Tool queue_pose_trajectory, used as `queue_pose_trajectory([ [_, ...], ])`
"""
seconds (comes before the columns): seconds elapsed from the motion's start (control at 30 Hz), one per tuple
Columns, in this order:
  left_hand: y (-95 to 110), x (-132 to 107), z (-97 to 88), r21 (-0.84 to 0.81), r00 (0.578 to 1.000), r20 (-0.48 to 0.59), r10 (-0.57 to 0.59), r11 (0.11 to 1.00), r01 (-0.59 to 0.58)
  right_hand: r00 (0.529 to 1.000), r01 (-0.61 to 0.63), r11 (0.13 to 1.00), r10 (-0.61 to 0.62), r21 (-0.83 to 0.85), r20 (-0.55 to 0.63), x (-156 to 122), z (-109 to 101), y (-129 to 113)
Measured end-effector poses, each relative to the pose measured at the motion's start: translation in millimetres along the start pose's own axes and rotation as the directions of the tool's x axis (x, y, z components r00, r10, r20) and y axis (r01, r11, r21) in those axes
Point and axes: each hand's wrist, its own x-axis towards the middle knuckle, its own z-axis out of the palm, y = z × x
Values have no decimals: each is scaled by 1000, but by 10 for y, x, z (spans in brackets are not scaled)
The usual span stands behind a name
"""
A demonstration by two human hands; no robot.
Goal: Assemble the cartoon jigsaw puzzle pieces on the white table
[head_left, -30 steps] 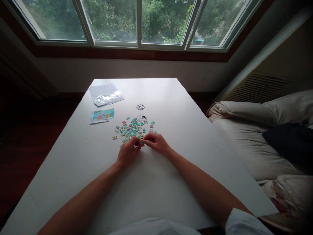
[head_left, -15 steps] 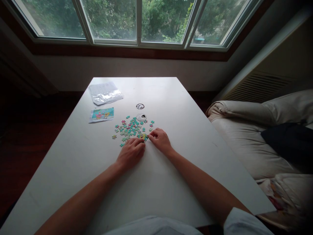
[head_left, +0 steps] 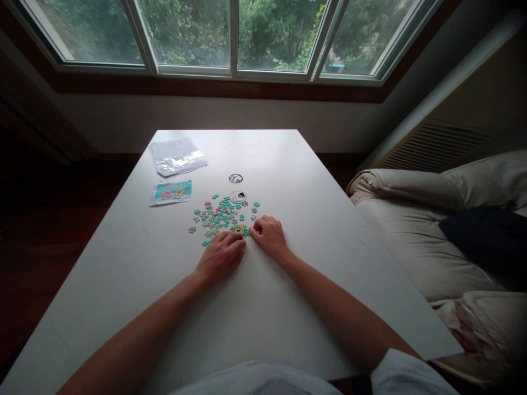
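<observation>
Loose jigsaw puzzle pieces (head_left: pixel 220 214), mostly teal and green with a few pink ones, lie spread on the white table (head_left: pixel 313 307). At the near edge of the spread is a small joined cluster of yellow and teal pieces (head_left: pixel 239 229). My left hand (head_left: pixel 222 255) rests palm down at the cluster's near left side, its fingers curled and pressing on it. From the right, my right hand (head_left: pixel 269 236) pinches at the cluster's edge with thumb and forefinger together. The fingertips partly hide what they grip.
A small picture card (head_left: pixel 173 191) with cartoon figures lies left of the pieces, and a clear plastic bag (head_left: pixel 177 156) behind it. Two round silvery discs (head_left: pixel 236 179) lie beyond the pieces. A cream sofa (head_left: pixel 395 230) stands to the right, below the window (head_left: pixel 272 35) side.
My right hand has shifted very slightly at the cluster's right edge, its fingers curling a little more. My left hand stays nearly in place.
</observation>
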Motion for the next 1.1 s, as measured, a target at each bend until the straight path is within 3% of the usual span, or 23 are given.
queue_pose_trajectory([
  [1.1,0,5,-15,16,1000,16,17,1000,-18,995,84,995,-81,-61,50,6,-59,-2],
])
